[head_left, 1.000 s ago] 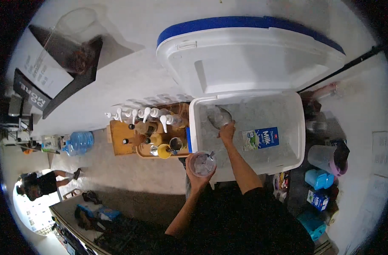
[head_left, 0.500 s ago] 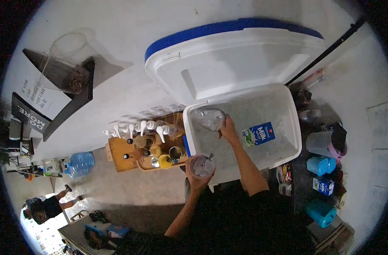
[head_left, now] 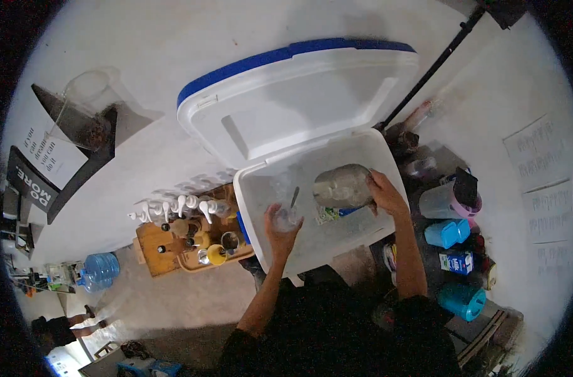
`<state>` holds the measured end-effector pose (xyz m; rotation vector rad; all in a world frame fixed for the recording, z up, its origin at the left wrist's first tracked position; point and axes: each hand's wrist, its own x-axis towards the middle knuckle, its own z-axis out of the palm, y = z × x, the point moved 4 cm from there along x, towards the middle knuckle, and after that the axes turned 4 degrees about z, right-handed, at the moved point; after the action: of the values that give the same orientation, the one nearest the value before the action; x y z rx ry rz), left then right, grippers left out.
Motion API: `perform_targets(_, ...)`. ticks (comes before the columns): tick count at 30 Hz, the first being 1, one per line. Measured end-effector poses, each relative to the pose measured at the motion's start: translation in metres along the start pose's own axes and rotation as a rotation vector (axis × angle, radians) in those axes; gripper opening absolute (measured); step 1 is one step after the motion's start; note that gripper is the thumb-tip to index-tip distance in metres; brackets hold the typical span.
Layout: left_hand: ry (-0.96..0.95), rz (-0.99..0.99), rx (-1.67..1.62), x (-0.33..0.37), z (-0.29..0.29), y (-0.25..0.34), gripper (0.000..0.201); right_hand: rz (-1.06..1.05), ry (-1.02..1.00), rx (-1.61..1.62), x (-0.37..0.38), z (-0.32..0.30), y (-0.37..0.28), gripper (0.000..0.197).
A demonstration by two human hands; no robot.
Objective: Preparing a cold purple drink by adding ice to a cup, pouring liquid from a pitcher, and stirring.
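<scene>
The left hand [head_left: 280, 235] is wrapped around a clear cup [head_left: 287, 220], a thin dark handle [head_left: 295, 197] standing up out of it, and holds it over the left part of an open white cooler [head_left: 311, 259]. The right hand [head_left: 387, 193] grips a big scoop [head_left: 341, 185] by its near end — it hangs over the cooler, to the right of the cup and apart from it, partly hiding a milk carton [head_left: 328, 215]. The lid [head_left: 299, 94] leans back against the wall, and white-topped pump bottles [head_left: 216, 209] stand on a wooden worktop [head_left: 156, 261] to the left.
</scene>
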<state>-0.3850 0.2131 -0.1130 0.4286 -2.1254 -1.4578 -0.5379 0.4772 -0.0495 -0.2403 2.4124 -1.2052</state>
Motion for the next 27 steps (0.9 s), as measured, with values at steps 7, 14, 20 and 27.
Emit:
perform_targets(7,0.01,0.106,-0.247,0.015,0.063,0.022,0.07,0.142,-0.043,-0.228,-0.023,-0.011,-0.013,0.037)
perform_targets(14,-0.04,0.163,-0.12,0.016,0.073,0.029,0.069,-0.16,0.399,-0.478,-0.045,0.02,-0.069,0.02)
perform_targets(20,0.052,0.063,-0.102,0.017,0.059,0.019,0.07,-0.106,0.421,-0.471,-0.057,0.018,-0.067,0.033)
perform_targets(27,0.037,0.101,-0.004,0.017,0.031,0.021,0.07,0.291,0.188,-0.031,-0.054,-0.011,-0.046,0.031)
